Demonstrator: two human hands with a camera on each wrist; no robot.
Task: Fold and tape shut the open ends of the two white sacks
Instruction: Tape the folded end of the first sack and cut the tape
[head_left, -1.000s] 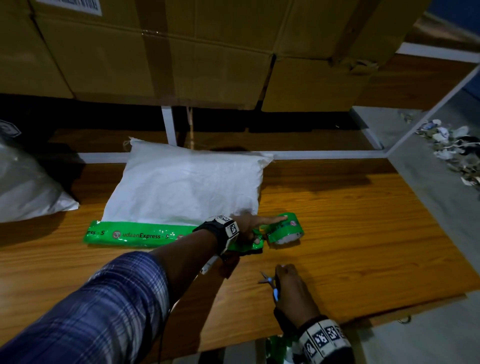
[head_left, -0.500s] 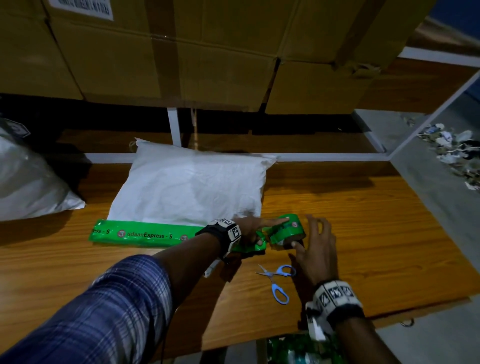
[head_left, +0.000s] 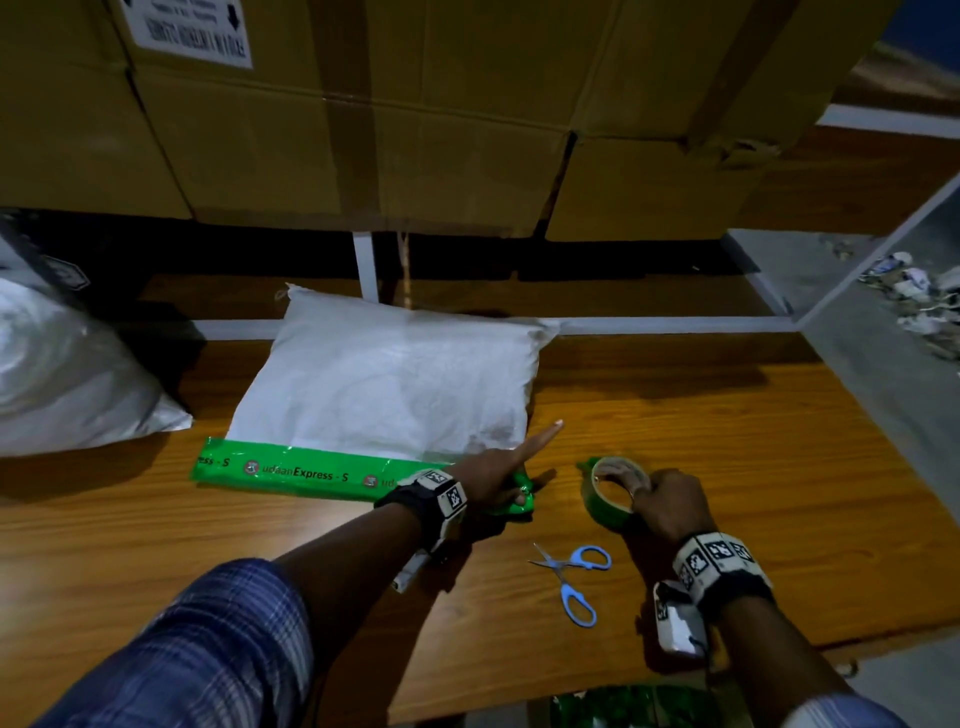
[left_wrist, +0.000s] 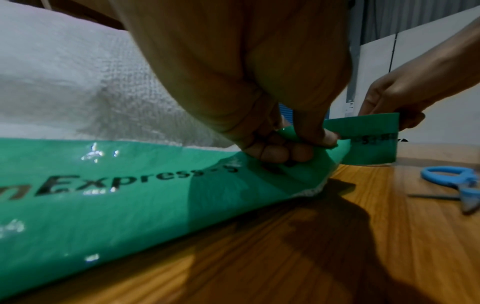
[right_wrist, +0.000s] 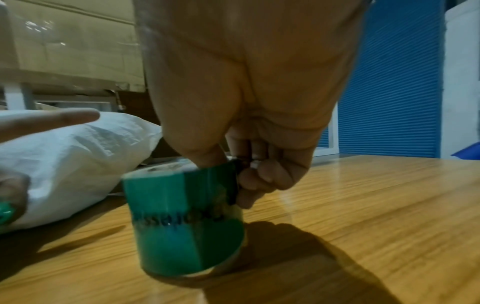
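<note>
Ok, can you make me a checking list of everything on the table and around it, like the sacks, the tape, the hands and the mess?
Surface: wooden table, bare grain showing.
Job's things: white sack lying flat, green tape strip along its near edge; second sack at the far left; tape roll lifted off the strip's end.
Clutter: blue scissors lying closed on the table.
Hands: left hand pinches the strip's right end, index finger straight; right hand grips the roll.
Cables: nothing seen.
Surroundings: cardboard boxes behind; scraps on the floor at right.
</note>
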